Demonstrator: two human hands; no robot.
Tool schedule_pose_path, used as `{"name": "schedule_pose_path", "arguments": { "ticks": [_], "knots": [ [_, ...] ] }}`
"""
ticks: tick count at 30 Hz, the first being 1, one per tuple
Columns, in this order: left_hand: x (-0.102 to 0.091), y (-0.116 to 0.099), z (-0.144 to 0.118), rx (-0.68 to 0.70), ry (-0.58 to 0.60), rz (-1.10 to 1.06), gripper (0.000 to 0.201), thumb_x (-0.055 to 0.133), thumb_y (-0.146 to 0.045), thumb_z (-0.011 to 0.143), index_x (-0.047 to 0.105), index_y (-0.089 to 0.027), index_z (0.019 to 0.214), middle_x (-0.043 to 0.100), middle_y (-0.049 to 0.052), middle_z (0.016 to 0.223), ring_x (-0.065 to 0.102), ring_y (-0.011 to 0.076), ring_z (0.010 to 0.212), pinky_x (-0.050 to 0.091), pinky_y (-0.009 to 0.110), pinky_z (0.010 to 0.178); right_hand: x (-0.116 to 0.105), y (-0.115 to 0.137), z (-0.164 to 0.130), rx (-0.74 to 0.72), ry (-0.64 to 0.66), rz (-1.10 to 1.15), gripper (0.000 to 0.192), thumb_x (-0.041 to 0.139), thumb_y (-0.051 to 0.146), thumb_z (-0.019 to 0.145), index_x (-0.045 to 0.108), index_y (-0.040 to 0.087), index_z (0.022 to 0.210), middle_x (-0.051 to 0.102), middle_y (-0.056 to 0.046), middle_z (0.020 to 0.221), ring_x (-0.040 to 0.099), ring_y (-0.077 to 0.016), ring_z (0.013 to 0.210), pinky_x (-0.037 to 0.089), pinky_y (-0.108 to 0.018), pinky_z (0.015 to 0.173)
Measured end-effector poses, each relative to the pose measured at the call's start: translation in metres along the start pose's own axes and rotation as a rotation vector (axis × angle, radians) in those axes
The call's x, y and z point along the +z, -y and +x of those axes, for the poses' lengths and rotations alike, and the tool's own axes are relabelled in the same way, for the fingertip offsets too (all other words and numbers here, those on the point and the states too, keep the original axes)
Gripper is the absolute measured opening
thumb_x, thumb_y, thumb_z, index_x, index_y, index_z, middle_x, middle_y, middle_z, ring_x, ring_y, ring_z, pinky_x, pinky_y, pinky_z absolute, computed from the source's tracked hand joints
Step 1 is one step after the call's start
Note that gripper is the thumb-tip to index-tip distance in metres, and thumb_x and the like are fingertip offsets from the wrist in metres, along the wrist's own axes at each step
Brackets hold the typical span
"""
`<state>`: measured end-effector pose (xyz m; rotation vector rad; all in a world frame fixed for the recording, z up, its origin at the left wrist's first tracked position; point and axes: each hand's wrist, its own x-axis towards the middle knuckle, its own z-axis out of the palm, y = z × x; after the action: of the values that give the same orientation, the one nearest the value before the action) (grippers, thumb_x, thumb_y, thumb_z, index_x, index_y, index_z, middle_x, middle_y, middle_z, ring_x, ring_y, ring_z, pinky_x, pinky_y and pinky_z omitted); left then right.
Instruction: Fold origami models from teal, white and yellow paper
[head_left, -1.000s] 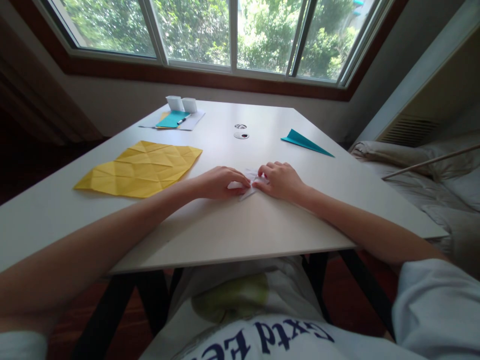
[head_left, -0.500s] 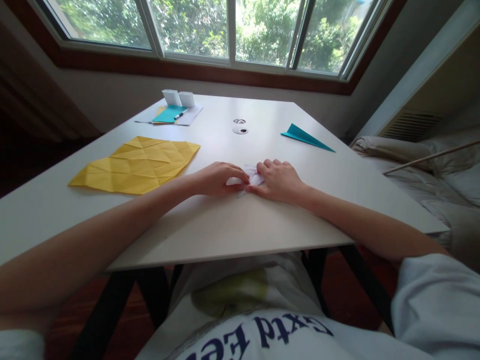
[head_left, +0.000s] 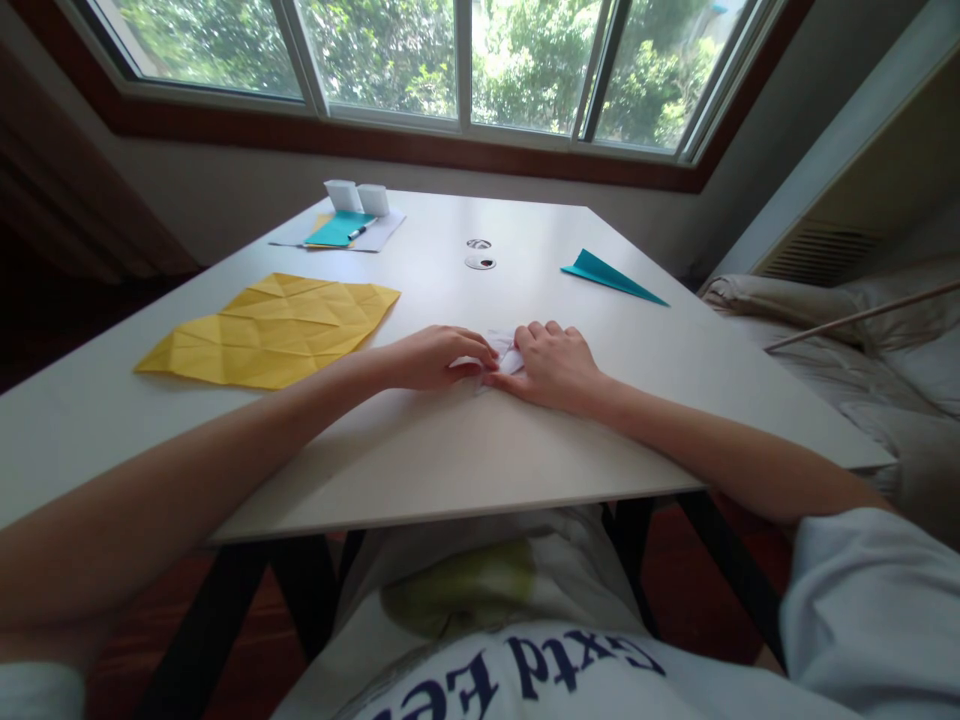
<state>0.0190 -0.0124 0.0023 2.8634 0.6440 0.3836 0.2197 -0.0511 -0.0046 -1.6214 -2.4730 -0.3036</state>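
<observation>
A small folded piece of white paper lies on the white table between my two hands. My left hand is at its left side, thumb and fingers closed on the paper's edge. From the right, my right hand grips the paper, with its thumb along the near edge and its curled fingers on top. The fingers cover much of the paper, so its full shape is hidden.
A creased yellow paper sheet lies left of my hands. Beyond them on the right rests a folded teal paper. At the far left are teal paper, a pen and two white blocks. Round fittings sit mid-table.
My right thumb has shifted slightly left along the paper's near edge. The left thumb has drawn closer to its fingers. Both hands stay on the white paper.
</observation>
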Motion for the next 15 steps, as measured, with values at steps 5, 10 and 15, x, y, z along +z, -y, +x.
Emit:
{"name": "schedule_pose_path", "arguments": {
  "ticks": [5, 10, 15],
  "knots": [
    [0.0001, 0.0007, -0.0004, -0.005, 0.005, 0.002, 0.024, 0.05, -0.019, 0.084, 0.066, -0.02, 0.101, 0.067, 0.004, 0.104, 0.062, 0.0146, 0.092, 0.045, 0.022, 0.084, -0.0017, 0.001, -0.0001, 0.006, 0.017, 0.008, 0.077, 0.031, 0.077, 0.074, 0.054, 0.011, 0.105, 0.059, -0.019, 0.106, 0.053, -0.0332, 0.097, 0.037, -0.044, 0.08],
    [0.0005, 0.0021, -0.0008, -0.004, 0.01, 0.017, 0.027, 0.049, -0.018, 0.084, 0.065, -0.022, 0.105, 0.067, 0.004, 0.106, 0.062, 0.0149, 0.094, 0.045, 0.022, 0.084, -0.0037, 0.0015, 0.0003, 0.015, 0.045, 0.004, 0.074, 0.029, 0.076, 0.076, 0.053, 0.013, 0.108, 0.058, -0.017, 0.108, 0.053, -0.0316, 0.099, 0.038, -0.043, 0.082],
    [-0.0004, 0.0013, -0.0008, 0.001, 0.017, 0.018, 0.027, 0.048, -0.018, 0.084, 0.066, -0.022, 0.104, 0.066, 0.003, 0.107, 0.062, 0.0146, 0.094, 0.045, 0.022, 0.084, -0.0055, -0.0042, 0.0031, -0.015, 0.073, 0.017, 0.067, 0.031, 0.071, 0.079, 0.053, 0.015, 0.108, 0.058, -0.016, 0.11, 0.053, -0.0311, 0.1, 0.04, -0.043, 0.08]
  ]
}}
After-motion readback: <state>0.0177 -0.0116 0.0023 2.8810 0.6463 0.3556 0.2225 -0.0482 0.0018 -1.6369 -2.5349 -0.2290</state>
